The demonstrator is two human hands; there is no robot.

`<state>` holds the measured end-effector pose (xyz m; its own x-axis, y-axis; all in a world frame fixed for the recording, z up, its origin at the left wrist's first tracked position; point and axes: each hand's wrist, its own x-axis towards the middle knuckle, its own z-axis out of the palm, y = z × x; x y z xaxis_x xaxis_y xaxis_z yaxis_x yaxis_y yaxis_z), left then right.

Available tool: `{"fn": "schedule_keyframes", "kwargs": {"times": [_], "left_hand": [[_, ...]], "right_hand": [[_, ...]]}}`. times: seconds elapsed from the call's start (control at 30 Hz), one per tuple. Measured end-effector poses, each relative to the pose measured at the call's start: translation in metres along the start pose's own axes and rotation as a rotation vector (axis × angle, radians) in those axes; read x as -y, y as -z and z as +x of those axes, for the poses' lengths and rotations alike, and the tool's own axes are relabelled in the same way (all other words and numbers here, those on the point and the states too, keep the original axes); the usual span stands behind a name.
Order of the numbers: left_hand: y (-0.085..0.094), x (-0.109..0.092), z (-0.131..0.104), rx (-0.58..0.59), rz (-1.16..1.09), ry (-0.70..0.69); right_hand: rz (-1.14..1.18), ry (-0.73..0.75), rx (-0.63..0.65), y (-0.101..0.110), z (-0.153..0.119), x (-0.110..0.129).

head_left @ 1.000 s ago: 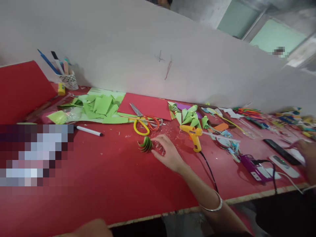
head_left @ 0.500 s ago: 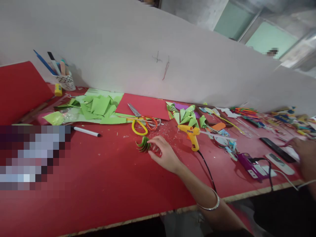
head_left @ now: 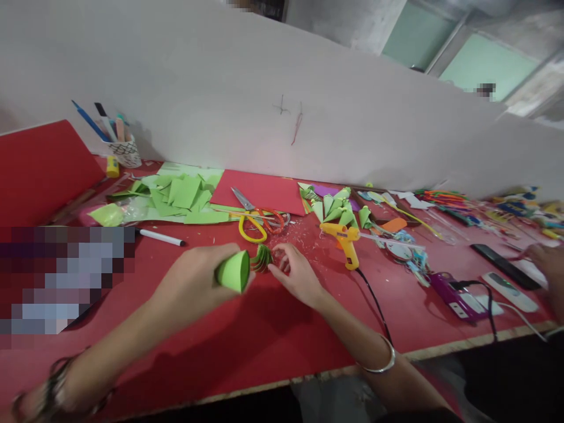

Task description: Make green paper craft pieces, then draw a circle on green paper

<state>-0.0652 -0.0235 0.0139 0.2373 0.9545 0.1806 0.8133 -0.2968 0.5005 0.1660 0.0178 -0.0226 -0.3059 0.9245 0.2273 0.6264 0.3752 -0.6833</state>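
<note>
Red tabletop (head_left: 229, 352): left hand (head_left: 194, 275) arriving, grasping green cone (head_left: 233, 272), nine o'clock of curled strips (head_left: 263, 258), parts now neighbouring; right hand (head_left: 300, 277), grip unclear.

Red table (head_left: 264, 358): green curls (head_left: 263, 257), glue gun (head_left: 343, 237)

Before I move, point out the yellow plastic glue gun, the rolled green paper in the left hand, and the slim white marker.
Yellow plastic glue gun (head_left: 347, 240): head view, where barrel meets handle.
Rolled green paper (head_left: 232, 272): head view, curved outer side.
Slim white marker (head_left: 161, 237): head view, middle of the barrel.
</note>
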Motion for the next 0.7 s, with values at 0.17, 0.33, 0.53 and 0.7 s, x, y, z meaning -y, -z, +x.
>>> {"fn": "schedule_keyframes", "kwargs": {"times": [0.17,0.33,0.53,0.7], "left_hand": [[0.000,0.006,0.045,0.089,0.385,-0.007],[-0.020,0.022,0.042,0.066,0.268,-0.135],[-0.034,0.008,0.053,0.046,0.156,-0.201],[-0.041,0.002,0.050,0.077,0.095,-0.239]], "right_hand": [[-0.054,-0.004,0.001,-0.005,0.004,-0.002],[-0.109,0.000,-0.014,-0.008,0.009,0.001],[-0.097,0.037,-0.004,-0.007,0.012,-0.001],[0.024,0.098,0.009,-0.006,0.009,0.000]]}}
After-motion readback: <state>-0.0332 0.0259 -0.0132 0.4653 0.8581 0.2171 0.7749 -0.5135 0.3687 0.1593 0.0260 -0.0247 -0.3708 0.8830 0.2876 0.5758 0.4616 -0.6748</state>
